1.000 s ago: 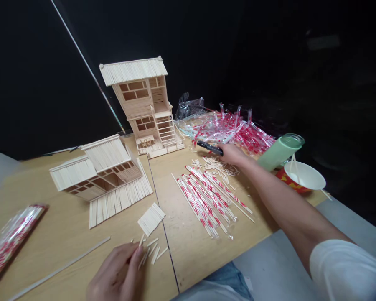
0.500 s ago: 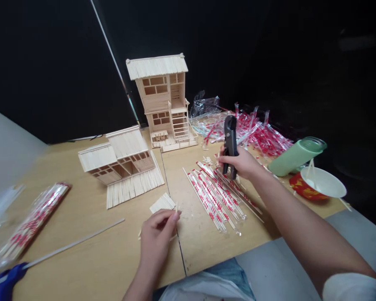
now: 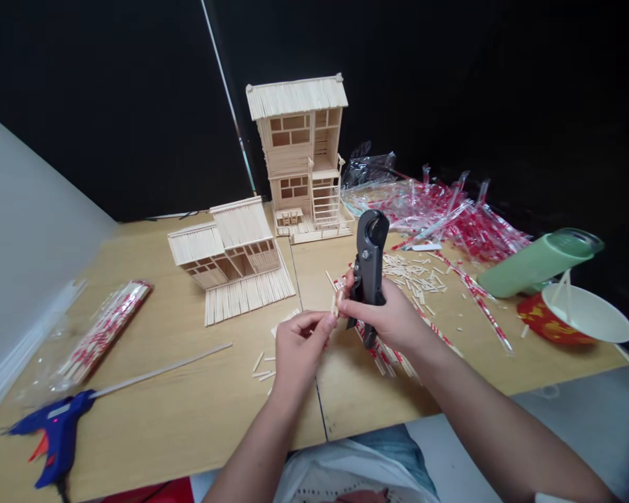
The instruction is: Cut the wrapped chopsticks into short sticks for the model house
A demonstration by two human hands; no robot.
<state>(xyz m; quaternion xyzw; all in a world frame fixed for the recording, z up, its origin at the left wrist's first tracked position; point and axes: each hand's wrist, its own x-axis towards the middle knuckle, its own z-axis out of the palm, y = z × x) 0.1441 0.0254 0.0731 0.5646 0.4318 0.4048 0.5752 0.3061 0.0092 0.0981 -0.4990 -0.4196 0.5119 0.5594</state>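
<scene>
My left hand pinches a short pale stick piece between thumb and fingertips. Close beside it, my right hand is wrapped round dark grey hand cutters held upright, jaws at the top. The right fingertips are near another small stick piece, partly hidden. Under the right hand lie wrapped chopsticks with red print. Loose short sticks and a partly covered patch of sticks lie by my left hand. Many cut pieces are scattered beyond the cutters.
A two-storey stick house and a low stick house stand at the back. A blue glue gun and packed chopsticks lie left. Crumpled wrappers, a green bottle and a red paper bowl are right.
My right hand has brought the cutters from above the chopsticks over to my left hand; the hands now nearly meet. The view has shifted, showing more of the glue gun.
</scene>
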